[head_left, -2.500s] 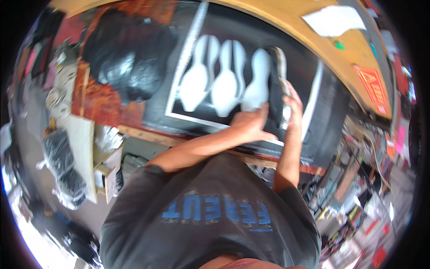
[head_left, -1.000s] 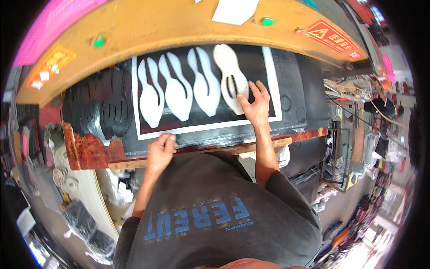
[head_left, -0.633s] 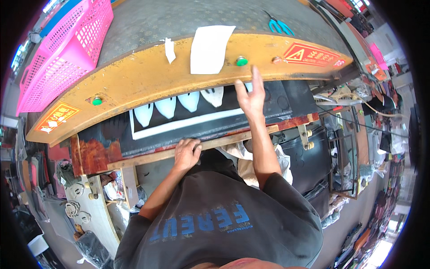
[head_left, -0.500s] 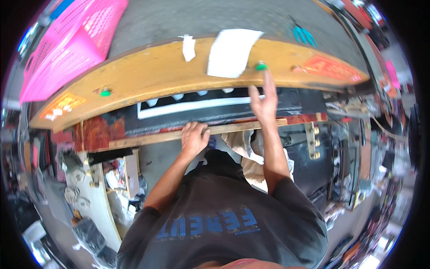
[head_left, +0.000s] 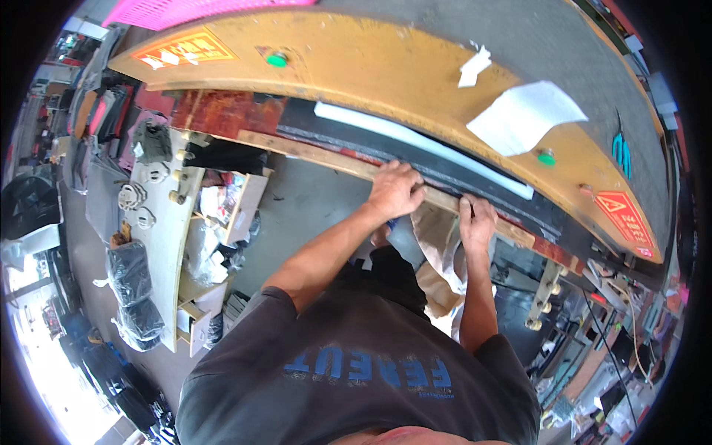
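Note:
My left hand (head_left: pixel 397 190) is curled over the wooden strip (head_left: pixel 319 154) along the front edge of a machine bed. A short way to its right, my right hand (head_left: pixel 477 221) grips the same strip, thumb and fingers bent over it. Just beyond both hands a long white strip (head_left: pixel 423 144) lies on the black bed (head_left: pixel 297 119). Above the bed runs a wide yellow beam (head_left: pixel 386 55) with a green button (head_left: pixel 277 60) towards its left end and another green button (head_left: pixel 546 157) towards its right.
On the beam lie a white sheet (head_left: pixel 528 117) and a small white scrap (head_left: pixel 475 67). Teal-handled snips (head_left: pixel 621 154) and a pink basket (head_left: pixel 200 9) are on the grey top. To the left stands a pale table (head_left: pixel 167 245) with plastic-wrapped bundles (head_left: pixel 133 285). Brown paper or cloth (head_left: pixel 437 237) hangs below the strip.
My right hand has come down from beside the right green button to the wooden strip. My view has turned. Several white shapes under the beam no longer show.

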`<move>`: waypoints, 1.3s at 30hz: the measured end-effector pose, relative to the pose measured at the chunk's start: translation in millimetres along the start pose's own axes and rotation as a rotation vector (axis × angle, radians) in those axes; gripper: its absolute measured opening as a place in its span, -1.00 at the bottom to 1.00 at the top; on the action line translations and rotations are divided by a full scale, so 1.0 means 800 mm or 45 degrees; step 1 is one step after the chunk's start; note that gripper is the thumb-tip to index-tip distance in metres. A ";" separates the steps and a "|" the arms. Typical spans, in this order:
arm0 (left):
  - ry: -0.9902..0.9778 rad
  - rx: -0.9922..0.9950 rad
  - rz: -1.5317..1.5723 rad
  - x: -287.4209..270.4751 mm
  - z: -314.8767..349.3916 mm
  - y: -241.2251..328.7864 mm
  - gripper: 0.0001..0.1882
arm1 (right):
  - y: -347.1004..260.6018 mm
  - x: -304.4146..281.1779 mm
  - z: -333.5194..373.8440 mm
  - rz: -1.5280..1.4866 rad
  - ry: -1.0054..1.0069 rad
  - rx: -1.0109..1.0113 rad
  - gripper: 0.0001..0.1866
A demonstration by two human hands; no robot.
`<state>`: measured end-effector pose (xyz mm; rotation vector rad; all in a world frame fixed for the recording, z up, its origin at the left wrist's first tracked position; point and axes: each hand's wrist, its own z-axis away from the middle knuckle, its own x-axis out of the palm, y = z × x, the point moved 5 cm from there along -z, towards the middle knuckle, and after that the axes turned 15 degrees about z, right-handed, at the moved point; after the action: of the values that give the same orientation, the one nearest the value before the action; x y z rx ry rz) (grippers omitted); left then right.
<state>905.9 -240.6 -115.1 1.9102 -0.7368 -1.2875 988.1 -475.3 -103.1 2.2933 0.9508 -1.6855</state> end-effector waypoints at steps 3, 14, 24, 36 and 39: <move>0.009 0.024 0.024 0.001 0.007 0.003 -0.77 | -0.003 -0.006 0.007 -0.049 -0.059 0.075 -0.81; -0.130 -0.013 0.474 0.015 0.103 0.108 -0.79 | -0.025 -0.076 -0.007 -0.092 -0.155 0.215 -0.25; -0.276 0.369 0.655 0.095 0.192 0.118 -0.74 | -0.067 -0.049 0.064 0.084 -0.269 0.199 -0.13; -0.425 -0.036 0.638 0.085 0.279 0.144 -0.78 | 0.014 -0.116 0.133 -2.014 -0.574 0.986 -0.12; -0.477 -0.317 0.696 0.070 0.252 0.167 -0.48 | 0.010 -0.103 0.135 -1.936 -0.680 0.856 -0.12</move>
<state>727.1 -411.0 -88.3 1.1649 -1.1332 -1.3106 891.1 -564.4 -70.1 0.7955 2.5009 -3.2044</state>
